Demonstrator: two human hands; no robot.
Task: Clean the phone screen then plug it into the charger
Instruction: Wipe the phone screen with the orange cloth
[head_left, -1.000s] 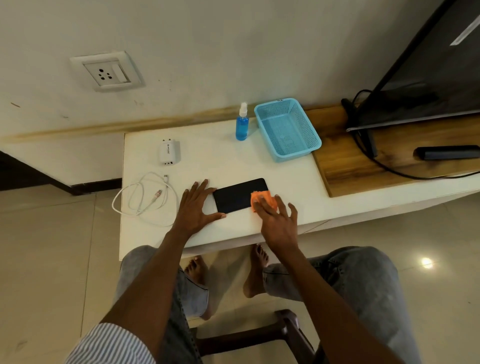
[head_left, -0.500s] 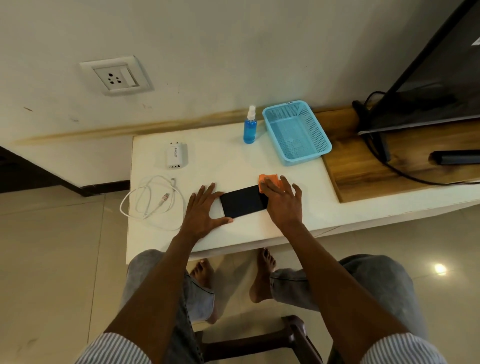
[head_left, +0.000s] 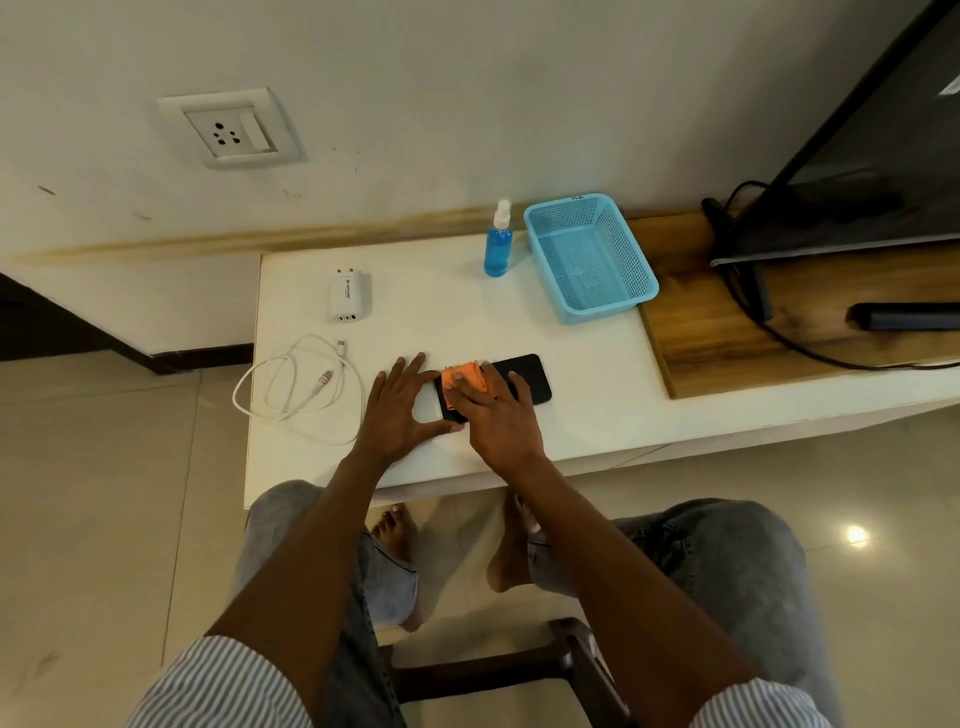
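Orange cloth (head_left: 466, 378) lies pressed on the phone (head_left: 524, 375) under the flat-fingered right hand (head_left: 498, 415). Left hand (head_left: 399, 402), fingers spread, steadies the phone's end near the worktop's (head_left: 571, 395) front edge.

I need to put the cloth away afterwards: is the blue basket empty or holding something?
Empty. The blue basket sits upright on the white table, and only its bare mesh floor and walls show inside.

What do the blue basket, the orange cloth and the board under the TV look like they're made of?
Basket: likely moulded plastic, matte light blue, with perforated mesh walls and a solid rim. Cloth: soft fabric, perhaps microfibre; it bunches under the right hand. Board: wood or wood-look laminate, with brown grain streaks and a slight sheen.
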